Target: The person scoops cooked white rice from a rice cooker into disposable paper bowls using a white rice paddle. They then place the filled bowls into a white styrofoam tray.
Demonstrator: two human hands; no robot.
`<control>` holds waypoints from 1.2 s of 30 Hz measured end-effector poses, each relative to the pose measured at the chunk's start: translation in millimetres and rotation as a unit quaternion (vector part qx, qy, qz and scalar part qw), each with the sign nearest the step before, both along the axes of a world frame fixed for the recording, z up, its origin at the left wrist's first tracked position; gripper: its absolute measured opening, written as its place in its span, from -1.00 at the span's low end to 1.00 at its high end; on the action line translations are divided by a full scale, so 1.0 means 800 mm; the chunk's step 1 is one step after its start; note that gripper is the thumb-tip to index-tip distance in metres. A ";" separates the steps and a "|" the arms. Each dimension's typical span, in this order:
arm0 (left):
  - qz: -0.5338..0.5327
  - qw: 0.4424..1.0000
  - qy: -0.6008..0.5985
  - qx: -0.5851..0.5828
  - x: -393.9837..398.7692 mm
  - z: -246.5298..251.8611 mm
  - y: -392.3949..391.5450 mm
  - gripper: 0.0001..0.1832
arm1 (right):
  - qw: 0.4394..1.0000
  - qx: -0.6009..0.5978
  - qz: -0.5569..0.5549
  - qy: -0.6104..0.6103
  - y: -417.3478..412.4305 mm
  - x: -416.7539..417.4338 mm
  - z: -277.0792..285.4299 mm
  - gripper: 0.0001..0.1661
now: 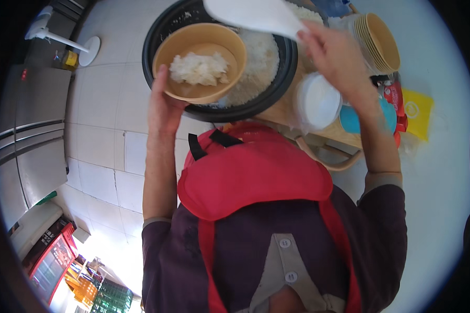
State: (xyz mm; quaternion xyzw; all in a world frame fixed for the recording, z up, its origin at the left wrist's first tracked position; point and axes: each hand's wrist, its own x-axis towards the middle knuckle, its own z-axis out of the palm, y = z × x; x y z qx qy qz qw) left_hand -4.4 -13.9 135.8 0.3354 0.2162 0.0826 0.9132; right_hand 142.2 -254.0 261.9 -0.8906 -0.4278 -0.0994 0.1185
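Observation:
In my left hand (166, 103) is a tan paper bowl (199, 94), tilted a little, with a clump of cooked white rice (200, 68) in it. The thumb lies on the bowl's near left wall. The bowl is over a round black pot (288, 66) that holds more white rice (260, 58). My right hand (331, 54) grips the handle end of a white plastic rice paddle (254, 15), raised over the pot's far side. The paddle looks blurred, and its far edge runs out of the picture.
Right of the pot stand white round plastic lids or containers (320, 101), a stack of tan paper bowls (380, 43), a turquoise item (350, 117) and a yellow packet (417, 113). A curved wooden chair part (337, 166) is below the wooden tabletop (276, 109). Steel refrigerators (41, 137) stand at left.

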 end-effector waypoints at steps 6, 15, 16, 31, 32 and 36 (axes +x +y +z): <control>0.100 0.991 0.002 0.086 -0.049 0.008 0.019 -0.40 | 0.981 -0.191 0.026 -0.019 -0.032 0.034 0.000 -0.78; 0.221 0.972 0.017 0.080 -0.130 -0.019 0.053 -0.40 | 0.932 -0.341 0.023 0.123 0.021 0.070 -0.052 -0.72; 0.243 0.967 0.021 0.071 -0.139 -0.025 0.056 -0.41 | 0.924 -0.351 0.024 0.152 0.020 0.081 -0.061 -0.73; 0.280 0.959 0.025 0.045 -0.148 -0.049 0.085 -0.41 | 0.838 -0.300 -0.075 0.451 0.058 0.094 -0.141 -0.78; 0.273 0.961 0.027 0.044 -0.145 -0.045 0.086 -0.41 | 0.831 -0.308 -0.086 0.455 0.059 0.092 -0.136 -0.79; 0.245 0.968 0.036 0.040 -0.135 -0.027 0.088 -0.33 | 0.831 -0.238 -0.102 0.492 0.043 0.091 -0.122 -0.75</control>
